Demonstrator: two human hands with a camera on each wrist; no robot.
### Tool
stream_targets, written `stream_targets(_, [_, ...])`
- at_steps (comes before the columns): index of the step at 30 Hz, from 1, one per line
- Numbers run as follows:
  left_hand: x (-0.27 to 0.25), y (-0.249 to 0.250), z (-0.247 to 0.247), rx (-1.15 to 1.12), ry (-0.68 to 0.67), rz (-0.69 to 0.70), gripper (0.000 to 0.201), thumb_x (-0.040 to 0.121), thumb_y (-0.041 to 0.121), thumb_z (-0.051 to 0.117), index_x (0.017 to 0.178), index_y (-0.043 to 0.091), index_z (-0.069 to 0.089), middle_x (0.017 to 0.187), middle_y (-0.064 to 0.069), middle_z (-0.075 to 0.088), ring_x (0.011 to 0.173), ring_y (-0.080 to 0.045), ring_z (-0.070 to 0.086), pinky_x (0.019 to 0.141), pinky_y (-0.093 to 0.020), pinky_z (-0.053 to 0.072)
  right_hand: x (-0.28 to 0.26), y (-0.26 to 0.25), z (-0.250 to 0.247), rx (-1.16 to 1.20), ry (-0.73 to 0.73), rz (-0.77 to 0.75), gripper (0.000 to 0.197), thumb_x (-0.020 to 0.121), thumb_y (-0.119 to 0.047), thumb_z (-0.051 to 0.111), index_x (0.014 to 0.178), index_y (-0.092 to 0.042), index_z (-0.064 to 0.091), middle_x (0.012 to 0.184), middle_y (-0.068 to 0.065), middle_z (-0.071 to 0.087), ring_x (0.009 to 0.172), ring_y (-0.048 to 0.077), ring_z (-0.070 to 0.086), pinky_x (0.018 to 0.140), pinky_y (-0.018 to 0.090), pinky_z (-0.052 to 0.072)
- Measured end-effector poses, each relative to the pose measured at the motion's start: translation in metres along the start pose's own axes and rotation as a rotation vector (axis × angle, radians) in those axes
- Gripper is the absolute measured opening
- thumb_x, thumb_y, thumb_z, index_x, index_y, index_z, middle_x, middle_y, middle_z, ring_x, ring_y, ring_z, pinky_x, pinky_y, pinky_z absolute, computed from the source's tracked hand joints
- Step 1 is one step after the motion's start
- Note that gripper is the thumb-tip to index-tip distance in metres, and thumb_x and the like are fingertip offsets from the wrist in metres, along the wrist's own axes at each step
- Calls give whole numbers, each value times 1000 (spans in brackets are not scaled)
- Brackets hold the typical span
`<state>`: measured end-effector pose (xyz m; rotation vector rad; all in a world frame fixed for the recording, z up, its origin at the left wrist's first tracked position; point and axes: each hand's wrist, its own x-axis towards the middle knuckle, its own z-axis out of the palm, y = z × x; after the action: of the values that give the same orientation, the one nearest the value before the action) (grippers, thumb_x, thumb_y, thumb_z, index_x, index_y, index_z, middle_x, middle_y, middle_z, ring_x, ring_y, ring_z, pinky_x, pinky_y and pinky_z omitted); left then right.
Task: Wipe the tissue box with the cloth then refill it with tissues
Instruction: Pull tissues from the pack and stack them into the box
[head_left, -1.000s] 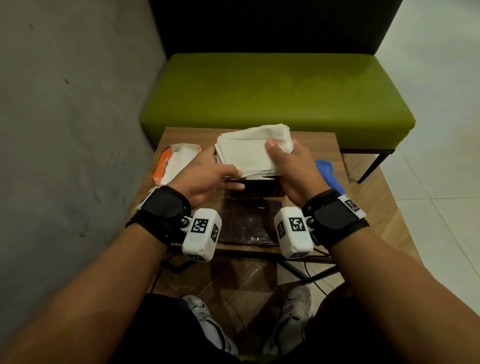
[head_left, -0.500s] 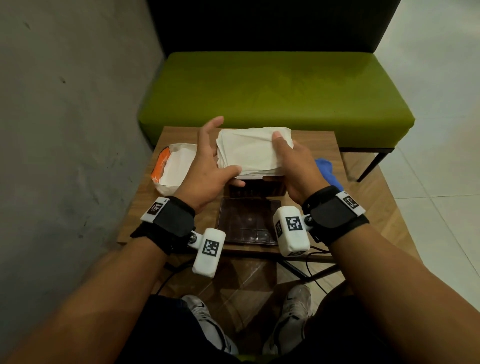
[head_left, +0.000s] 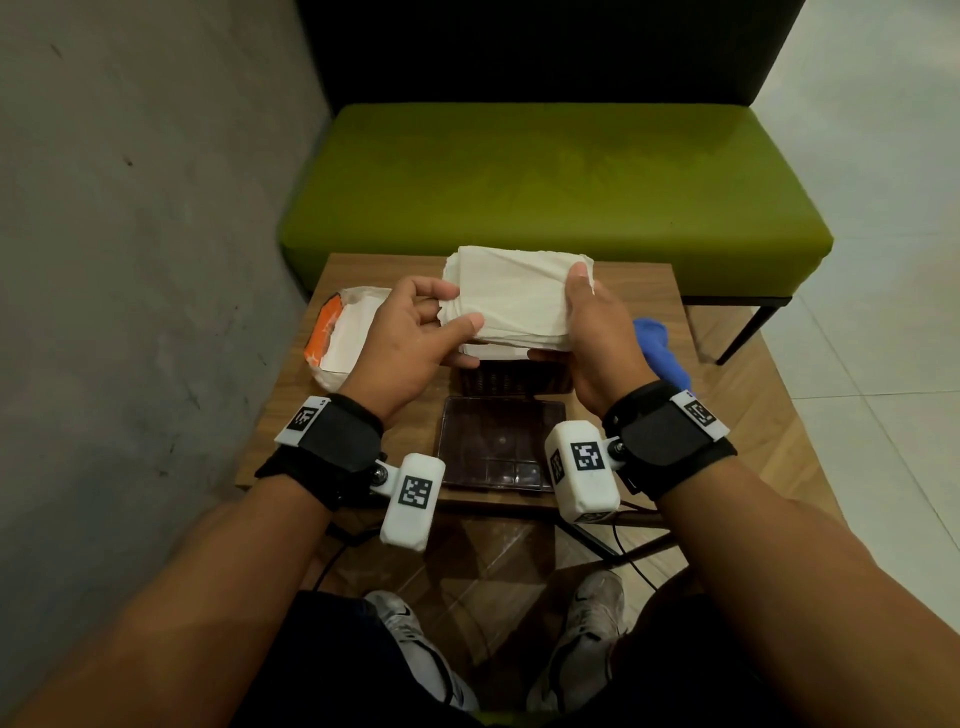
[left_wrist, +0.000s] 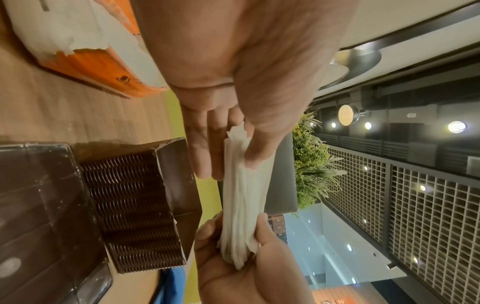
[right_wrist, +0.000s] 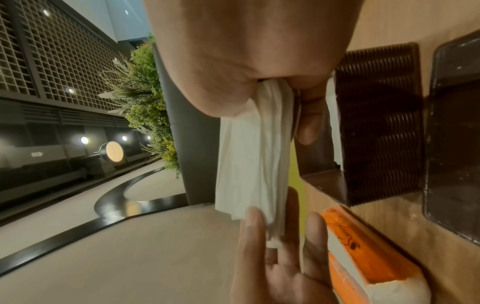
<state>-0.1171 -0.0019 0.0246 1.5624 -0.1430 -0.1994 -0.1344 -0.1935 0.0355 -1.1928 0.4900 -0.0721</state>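
Note:
A stack of white tissues (head_left: 511, 296) hangs just above the open brown ribbed tissue box (head_left: 511, 376) on the wooden table (head_left: 623, 280). My left hand (head_left: 451, 314) pinches the stack's left edge between thumb and fingers. My right hand (head_left: 566, 317) grips the right edge, thumb on top and fingers beneath. The left wrist view shows the stack (left_wrist: 244, 195) edge-on beside the box (left_wrist: 135, 209). In the right wrist view the tissues (right_wrist: 249, 164) hang next to the box (right_wrist: 376, 123). The blue cloth (head_left: 660, 348) lies right of the box, partly hidden by my right wrist.
The box's dark clear lid (head_left: 498, 441) lies flat on the table in front of the box. A torn orange tissue pack (head_left: 337, 332) sits at the left. A green bench (head_left: 545, 182) stands behind the table, and a grey wall runs along the left.
My left hand, with fingers spread beside the stack half a second ago, now pinches its left edge. Both hands have carried the stack slightly farther from me, over the box.

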Motion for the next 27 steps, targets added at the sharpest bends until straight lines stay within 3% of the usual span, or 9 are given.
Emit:
stream_targets(2, [2, -2, -1, 2, 25, -2, 20, 99, 5, 75, 110, 13, 60, 112, -21, 73, 99, -31, 77, 71, -39, 69, 2, 4, 0, 3, 19, -35, 38, 116, -40, 35, 124, -18, 65, 108, 4, 78, 89, 16, 78, 69, 35, 65])
stream_targets(4, [3, -3, -2, 8, 24, 6, 13, 100, 8, 76, 103, 15, 65, 98, -11, 70, 92, -19, 74, 71, -40, 69, 2, 6, 2, -24, 46, -39, 42, 116, -43, 36, 132, -16, 63, 119, 8, 76, 99, 22, 76, 72, 38, 65])
stream_targets(7, [4, -2, -3, 15, 35, 13, 8, 100, 11, 75, 102, 15, 69, 100, -9, 69, 91, -14, 73, 69, -39, 69, -2, 3, 2, -22, 19, -9, 41, 113, -49, 41, 130, -19, 63, 116, 7, 77, 91, 22, 77, 56, 35, 62])
stream_targets(9, [4, -1, -1, 15, 58, 5, 5, 102, 14, 74, 104, 12, 70, 102, -11, 69, 93, -17, 72, 68, -37, 69, -5, 3, 0, -52, -21, -45, 35, 109, -48, 54, 127, -20, 65, 114, 7, 79, 88, 19, 77, 54, 34, 60])
stream_targets(13, [3, 1, 5, 29, 49, -14, 18, 105, 23, 71, 99, 6, 70, 100, -15, 64, 92, -18, 69, 65, -36, 68, -1, 11, -3, -100, -5, -109, 19, 104, -37, 66, 118, -23, 66, 113, 5, 79, 93, 20, 78, 60, 36, 62])
stream_targets(16, [1, 0, 8, 48, 11, -68, 13, 101, 16, 75, 95, 6, 68, 93, -8, 68, 83, -13, 74, 61, -32, 66, 4, 18, -1, -85, 27, -158, 19, 105, -41, 63, 115, -24, 66, 113, 7, 80, 99, 26, 80, 72, 46, 66])
stream_targets(18, [1, 1, 8, 38, -13, -104, 13, 101, 13, 75, 99, 2, 68, 95, -12, 69, 85, -15, 75, 59, -29, 65, 5, 22, 1, -79, 47, -191, 28, 103, -49, 62, 117, -25, 66, 114, 6, 80, 102, 28, 79, 79, 51, 65])
stream_targets(22, [1, 4, 4, 47, -46, -147, 14, 101, 15, 74, 96, 3, 72, 95, -12, 70, 91, -18, 74, 60, -27, 63, 8, 25, 1, -54, 73, -156, 42, 104, -54, 56, 130, -21, 61, 117, 8, 78, 100, 31, 79, 59, 39, 61])
stream_targets(27, [3, 5, 4, 45, -35, -127, 21, 104, 28, 71, 96, 9, 69, 106, -13, 72, 89, -17, 75, 61, -31, 65, 8, 27, -1, -63, 33, -135, 44, 105, -54, 54, 135, -22, 58, 119, 8, 77, 98, 30, 80, 58, 37, 60])
